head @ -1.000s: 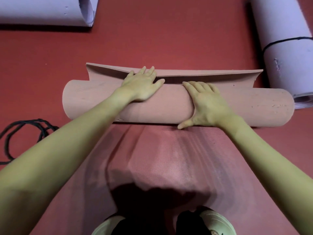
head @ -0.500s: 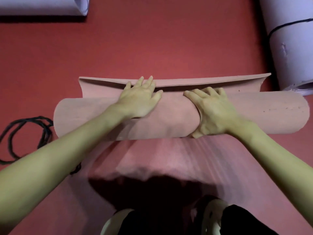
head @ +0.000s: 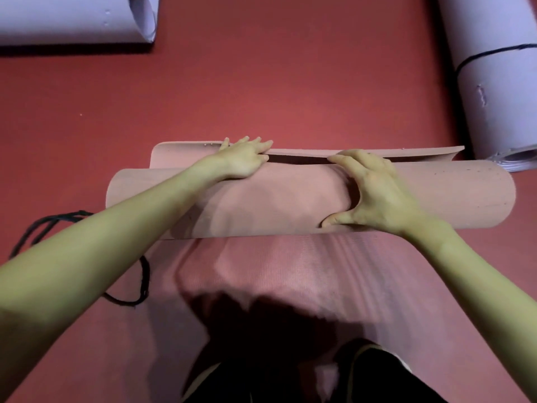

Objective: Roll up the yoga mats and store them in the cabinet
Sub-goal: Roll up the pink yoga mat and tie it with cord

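Person is pressing the left hand (head: pixel 244 159) flat and curling the right hand (head: pixel 374 190) around the pink yoga mat roll (head: pixel 276 199), likely keeping the loose flap beyond the fingertips from springing open.

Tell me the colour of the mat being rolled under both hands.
Dusty pink mat, seen in the head view.
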Demonstrator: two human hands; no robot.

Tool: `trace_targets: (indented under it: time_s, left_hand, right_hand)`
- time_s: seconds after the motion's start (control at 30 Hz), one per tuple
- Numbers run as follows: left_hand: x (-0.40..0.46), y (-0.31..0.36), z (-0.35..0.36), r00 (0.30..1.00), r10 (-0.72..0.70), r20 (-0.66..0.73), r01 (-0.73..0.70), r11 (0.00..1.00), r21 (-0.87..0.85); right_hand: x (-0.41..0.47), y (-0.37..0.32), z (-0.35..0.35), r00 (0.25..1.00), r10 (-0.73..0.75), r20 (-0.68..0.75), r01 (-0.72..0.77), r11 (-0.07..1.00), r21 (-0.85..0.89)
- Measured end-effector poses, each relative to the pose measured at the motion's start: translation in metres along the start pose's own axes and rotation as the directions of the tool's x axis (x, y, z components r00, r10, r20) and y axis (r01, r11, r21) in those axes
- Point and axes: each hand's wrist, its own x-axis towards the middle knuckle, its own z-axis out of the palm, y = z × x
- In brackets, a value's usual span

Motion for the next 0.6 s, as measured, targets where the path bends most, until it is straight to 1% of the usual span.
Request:
trace_targets:
  time_s: [0.13, 0.17, 0.23, 0.3, 0.37, 0.47, 0.6]
  left_hand:
    - [0.002, 0.004, -0.004, 0.996, 0.012, -0.083, -0.018, 0.997, -0.070]
    - [0.002, 0.004, -0.004, 0.994, 0.017, -0.110, -0.027, 0.995, -0.097]
    - [0.000, 0.005, -0.004, 0.983, 0.019, -0.185, -0.044, 0.990, -0.133]
    - [-0.003, 0.006, -0.004, 0.954, 0.024, -0.300, -0.058, 0.993, -0.104]
    - [-0.005, 0.007, -0.004, 0.920, 0.048, -0.390, -0.071, 0.997, -0.044]
    - [-0.008, 0.009, -0.007, 0.880, 0.094, -0.466, -0.086, 0.996, 0.038]
    - [-0.014, 0.009, -0.006, 0.860, 0.135, -0.491, -0.108, 0.991, 0.084]
  right_hand:
    - [-0.001, 0.011, 0.009, 0.997, 0.013, -0.073, -0.007, 0.997, 0.079]
    - [-0.001, 0.012, 0.011, 0.996, 0.018, -0.085, -0.012, 0.997, 0.073]
    - [-0.002, 0.014, 0.014, 0.992, -0.017, -0.122, 0.015, 1.000, -0.016]
    - [0.000, 0.013, 0.017, 0.987, -0.065, -0.146, 0.042, 0.987, -0.158]
    - [0.003, 0.010, 0.019, 0.981, -0.075, -0.177, 0.030, 0.969, -0.246]
    - [0.011, 0.010, 0.020, 0.974, -0.034, -0.225, -0.027, 0.964, -0.265]
    - [0.021, 0.011, 0.017, 0.979, 0.025, -0.202, -0.082, 0.956, -0.281]
